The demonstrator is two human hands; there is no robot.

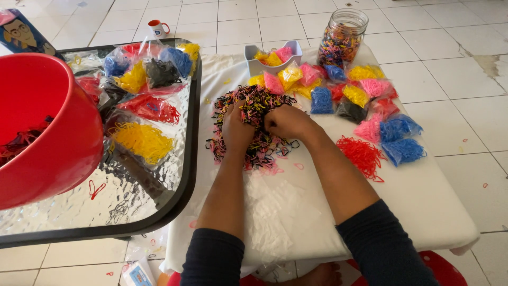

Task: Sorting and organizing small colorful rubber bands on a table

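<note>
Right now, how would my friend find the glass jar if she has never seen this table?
Start at the white-covered table where the two hands dig in a mixed pile of tiny bands. Look to its far edge, just right of the grey dish. There stands the glass jar, upright, open-topped and see-through, holding mixed-colour bands; its neighbours are flat little bags of one colour each.

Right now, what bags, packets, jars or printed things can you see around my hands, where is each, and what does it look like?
Small clear bags: on the white table right of the hands, filled with pink, yellow, blue, red, black bands.
Larger clear bags: on the glass table at left, yellow, red, black, blue.
Glass jar: far edge of the white table, mixed colours.
Printed packet: floor, bottom left, white and blue.
Picture card: top left corner, blue.
</note>
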